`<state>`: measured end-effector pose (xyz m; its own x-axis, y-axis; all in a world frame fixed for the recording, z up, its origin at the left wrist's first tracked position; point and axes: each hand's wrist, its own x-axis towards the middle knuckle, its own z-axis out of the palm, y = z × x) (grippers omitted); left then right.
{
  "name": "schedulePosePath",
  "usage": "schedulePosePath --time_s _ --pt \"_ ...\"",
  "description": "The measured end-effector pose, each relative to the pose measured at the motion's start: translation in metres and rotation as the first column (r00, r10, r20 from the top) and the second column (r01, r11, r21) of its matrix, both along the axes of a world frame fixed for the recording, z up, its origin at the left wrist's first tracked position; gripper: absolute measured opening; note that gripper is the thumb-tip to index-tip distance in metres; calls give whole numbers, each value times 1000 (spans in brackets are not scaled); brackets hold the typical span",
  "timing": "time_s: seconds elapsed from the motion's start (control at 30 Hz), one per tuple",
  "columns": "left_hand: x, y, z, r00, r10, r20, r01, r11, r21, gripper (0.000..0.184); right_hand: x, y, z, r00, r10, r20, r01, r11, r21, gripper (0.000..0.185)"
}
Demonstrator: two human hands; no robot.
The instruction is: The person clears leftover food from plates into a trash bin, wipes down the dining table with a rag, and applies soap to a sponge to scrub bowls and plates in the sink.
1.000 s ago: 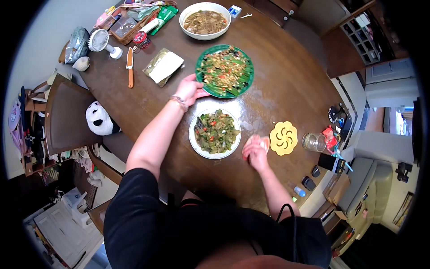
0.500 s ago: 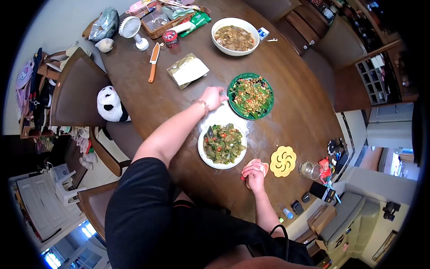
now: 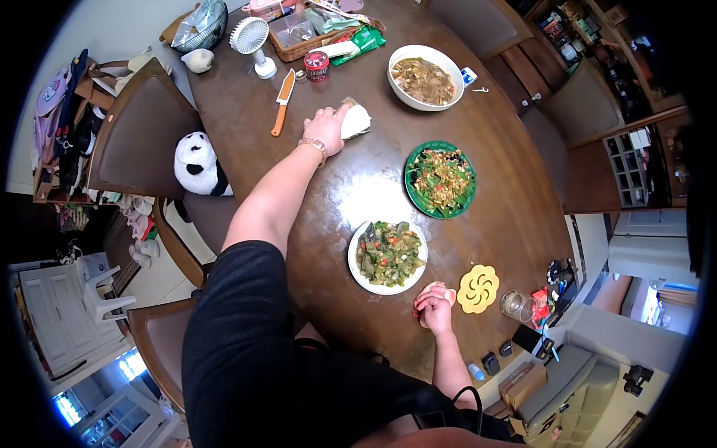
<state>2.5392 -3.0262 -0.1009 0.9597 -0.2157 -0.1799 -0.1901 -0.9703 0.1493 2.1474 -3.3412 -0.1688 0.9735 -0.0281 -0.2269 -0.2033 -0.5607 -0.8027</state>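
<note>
My left hand [image 3: 326, 128] reaches across the table and grips a pack of tissues [image 3: 357, 122]. Its fingers cover the near side, and a white top sheet shows past them. My right hand [image 3: 435, 312] is closed on a folded pink cloth [image 3: 447, 292] against the tabletop. Between my arms stands a white plate [image 3: 353, 263] of green vegetables with red bits. Beyond it is a green plate [image 3: 408, 196] of chopped food on leaves. A yellow trivet [image 3: 478, 290] with curved cut-outs lies right of the cloth.
A knife [image 3: 282, 103] with an orange handle lies left of the tissues. Behind are a white fan [image 3: 251, 37], a red tin [image 3: 317, 67], a wicker basket [image 3: 299, 52] and a white bowl [image 3: 399, 89] of soup. A glass jar [image 3: 517, 305] stands near the right edge.
My left hand has moved from beside the green plate to the far left and taken hold of the tissue pack. My right hand stays on the cloth. The view has shifted slightly.
</note>
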Motion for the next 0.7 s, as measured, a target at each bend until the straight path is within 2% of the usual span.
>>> schedulePosePath --time_s 0.07,0.13,0.17,0.2,0.23,0.27,0.33,0.4,0.47,0.5,0.53,0.6,0.63,0.67,0.7 --pt "0 9 -7 999 -19 33 22 996 -86 78 5 -1 18 997 -45 -60 46 999 21 23" --pt "1 29 -17 996 -27 84 45 976 -214 74 7 -12 27 991 -104 -83 113 986 119 22" --pt "0 36 -12 993 -29 113 59 959 -277 72 5 -19 25 976 -197 -90 212 952 221 21" --pt "-1 46 -5 985 -13 169 72 935 -348 67 2 -27 23 952 -287 -107 306 897 318 20" --pt "-1 57 2 973 19 232 81 905 -416 65 1 -33 26 904 -393 -168 423 765 486 19" --pt "-1 70 8 956 57 289 94 871 -482 63 9 -33 45 857 -460 -232 505 663 553 25" --pt "-2 105 26 916 104 387 69 911 -408 60 24 -38 68 840 -456 -293 485 390 783 21" --pt "-1 139 39 898 196 395 -108 966 -233 60 54 -41 79 942 -276 -189 257 237 937 14" --pt "10 175 27 841 227 492 -196 974 -115 61 106 -11 105 976 -165 -145 165 115 980 23" --pt "22 194 14 865 309 396 -259 950 -175 70 136 6 117 974 -128 -187 205 147 968 31" --pt "21 193 16 844 352 405 -338 935 -108 73 167 25 126 969 -94 -230 243 180 953 39" --pt "6 182 18 792 437 426 -490 872 17 81 225 64 135 960 -137 -242 272 269 924 45" --pt "0 189 7 826 464 321 -474 879 -50 88 256 80 130 974 -104 -200 223 308 925 42" --pt "-14 192 -13 808 424 410 -410 903 -127 82 285 95 124 985 -66 -159 172 341 924 40" --pt "-35 187 -27 792 406 457 -383 912 -146 78 311 112 124 976 -78 -205 219 372 902 36"
